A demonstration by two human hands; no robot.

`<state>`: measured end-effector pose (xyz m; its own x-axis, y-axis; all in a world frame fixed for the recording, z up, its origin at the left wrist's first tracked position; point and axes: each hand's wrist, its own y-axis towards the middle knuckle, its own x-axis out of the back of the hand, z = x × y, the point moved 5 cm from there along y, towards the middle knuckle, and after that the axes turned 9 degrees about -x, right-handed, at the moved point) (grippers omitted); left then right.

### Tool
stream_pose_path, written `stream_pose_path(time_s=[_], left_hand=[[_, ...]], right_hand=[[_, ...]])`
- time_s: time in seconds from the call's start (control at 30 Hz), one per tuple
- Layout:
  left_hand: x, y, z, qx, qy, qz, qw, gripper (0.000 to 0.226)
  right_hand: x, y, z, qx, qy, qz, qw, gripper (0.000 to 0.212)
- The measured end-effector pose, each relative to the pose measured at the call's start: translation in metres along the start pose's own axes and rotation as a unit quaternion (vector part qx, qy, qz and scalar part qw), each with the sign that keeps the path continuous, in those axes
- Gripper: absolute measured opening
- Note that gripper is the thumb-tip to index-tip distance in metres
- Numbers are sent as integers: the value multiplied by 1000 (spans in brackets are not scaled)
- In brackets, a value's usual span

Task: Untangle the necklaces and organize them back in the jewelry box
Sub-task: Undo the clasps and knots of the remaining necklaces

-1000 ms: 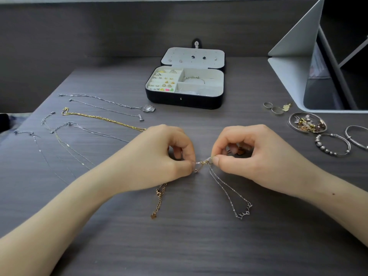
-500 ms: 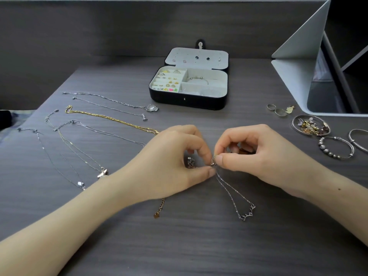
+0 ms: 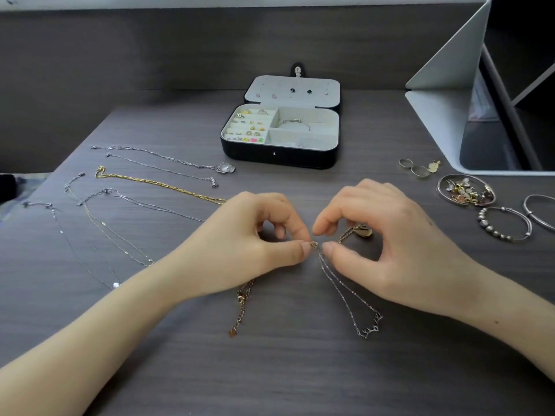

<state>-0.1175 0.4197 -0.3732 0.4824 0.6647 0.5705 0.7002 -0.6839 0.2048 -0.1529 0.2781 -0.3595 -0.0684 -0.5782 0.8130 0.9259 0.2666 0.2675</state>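
Two thin chains are knotted together at the middle of the table. My left hand (image 3: 249,244) and my right hand (image 3: 387,244) each pinch the knot (image 3: 314,244) between thumb and forefinger. A rose-gold chain (image 3: 241,307) trails out under my left hand, and its gold pendant (image 3: 363,231) lies under my right palm. A silver chain with an antler pendant (image 3: 354,298) hangs from the knot toward me. The open black jewelry box (image 3: 279,156) stands at the back, holding rings, earrings and a bracelet.
Several untangled necklaces lie in rows at the left, among them a gold chain (image 3: 156,184) and a silver one with a pendant (image 3: 223,168). Rings (image 3: 416,168), a charm bracelet (image 3: 465,193) and bangles (image 3: 504,225) lie at the right. A white stand (image 3: 444,94) rises at the back right.
Both hands have stayed on the knot, their fingers shifting around it. The right hand has opened its curl, and the gold pendant now shows beneath it.
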Motion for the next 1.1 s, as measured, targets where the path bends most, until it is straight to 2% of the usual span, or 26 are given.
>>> stream_pose_path(time_s=[0.1,0.23,0.37,0.5,0.57,0.63,0.8,0.9,0.97,1.1], left_hand=[[0,0,0,-3,-9,-6,1000,20],[-1,-1,0,-4,-16,-11,1000,19],[1,-1,-2,-13,-4,-12,1000,18],[5,-2,-6,-32,66,-27,997,12],[6,-2,-8,-34,72,-32,996,2],[8,-2,-8,-38,74,-33,996,4],[5,-2,-6,-35,79,-32,996,9],[4,-3,-7,-48,96,-45,993,22],[3,-3,-9,-64,101,-58,991,22],[0,-2,-13,-104,175,-83,975,19]], right_hand=[[0,-1,7,42,-38,-35,998,11],[-2,0,7,37,-29,-40,998,13],[-3,2,2,-34,58,-1,998,10],[-4,3,-8,-142,188,30,971,12],[-5,3,-10,-172,217,41,960,9],[-6,3,-12,-196,239,46,950,9],[-9,3,-13,-219,300,69,926,7],[-9,4,-13,-219,308,72,923,7],[-9,4,-12,-220,310,76,922,4],[-10,4,-11,-225,309,87,920,9]])
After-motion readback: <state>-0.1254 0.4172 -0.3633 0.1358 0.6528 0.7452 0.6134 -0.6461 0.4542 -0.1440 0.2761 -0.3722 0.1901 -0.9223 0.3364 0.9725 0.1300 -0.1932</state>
